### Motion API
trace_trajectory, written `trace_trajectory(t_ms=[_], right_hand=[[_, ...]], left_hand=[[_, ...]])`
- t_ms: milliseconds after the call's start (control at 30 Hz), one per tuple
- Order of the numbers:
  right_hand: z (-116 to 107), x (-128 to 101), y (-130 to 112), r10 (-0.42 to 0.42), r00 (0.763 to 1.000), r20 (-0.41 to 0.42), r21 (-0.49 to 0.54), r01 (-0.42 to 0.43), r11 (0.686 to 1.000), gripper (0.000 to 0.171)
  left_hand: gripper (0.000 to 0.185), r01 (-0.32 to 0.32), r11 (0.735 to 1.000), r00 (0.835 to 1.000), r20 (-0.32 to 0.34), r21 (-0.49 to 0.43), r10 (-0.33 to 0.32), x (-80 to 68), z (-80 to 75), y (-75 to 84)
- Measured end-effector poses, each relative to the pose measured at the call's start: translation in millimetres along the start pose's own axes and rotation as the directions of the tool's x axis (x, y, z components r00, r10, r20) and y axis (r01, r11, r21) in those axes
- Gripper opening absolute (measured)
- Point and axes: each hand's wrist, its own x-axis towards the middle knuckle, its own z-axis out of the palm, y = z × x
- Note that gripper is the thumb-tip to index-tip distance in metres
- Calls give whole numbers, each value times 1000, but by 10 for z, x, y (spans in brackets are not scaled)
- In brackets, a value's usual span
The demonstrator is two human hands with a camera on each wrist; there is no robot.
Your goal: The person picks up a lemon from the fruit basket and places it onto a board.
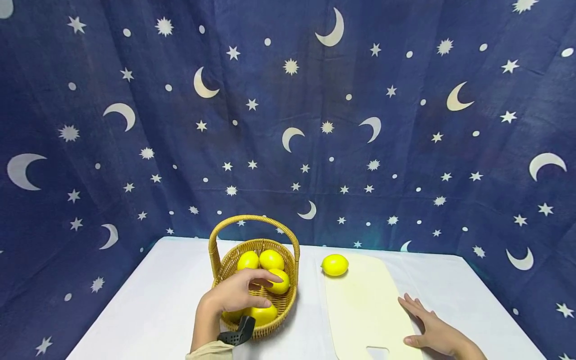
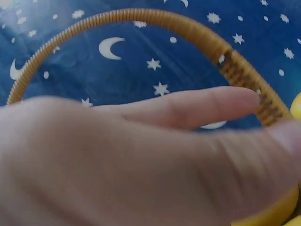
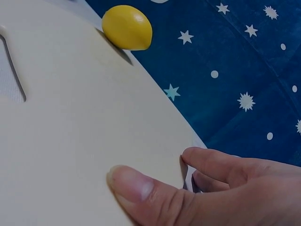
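My left hand (image 1: 236,291) hovers over a wicker basket (image 1: 293,292) with several yellow lemons inside. Its thumb and fingers are spread apart around the space by a lemon (image 1: 280,283) on the basket's right side; whether the fingertips touch it is unclear. In the left wrist view the hand (image 2: 131,160) hides most of the basket below its arched handle (image 2: 136,15). My right hand (image 1: 434,330) rests at the right edge of a cream cutting board (image 1: 366,300), its thumb (image 3: 136,186) on the board and fingers extended along the edge. One lemon (image 1: 335,265) lies at the board's far left corner.
A white-covered table (image 1: 148,295) bears the basket on the left and the board on the right. The basket's tall handle (image 1: 254,218) arches above its far side. Behind the table hangs a dark blue curtain (image 1: 270,145) with moons and stars.
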Motion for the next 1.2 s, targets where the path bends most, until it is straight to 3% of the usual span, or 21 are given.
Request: trace_trajectory(t_ms=[200,567,767,900,1200], right_hand=[[0,-2,-8,21,1000,5,7,-21,1000,93],[5,-14,-36,1,1000,-12,-2,-1,1000,92],[2,-10,-25,-4,1000,-17,13,4,1000,93],[1,-11,-28,-10,1000,-20,11,10,1000,92],[4,-16,-48,-2,1000,-20,13,2,1000,93]], left_hand=[[49,52,997,995,83,61,-57,10,32,-78],[52,132,986,986,89,105,-142,43,77,-88],[35,160,984,987,0,80,-161,81,101,-115],[23,165,979,985,-63,118,-159,99,103,-130],[22,178,969,983,-85,172,-165,102,107,-101]])
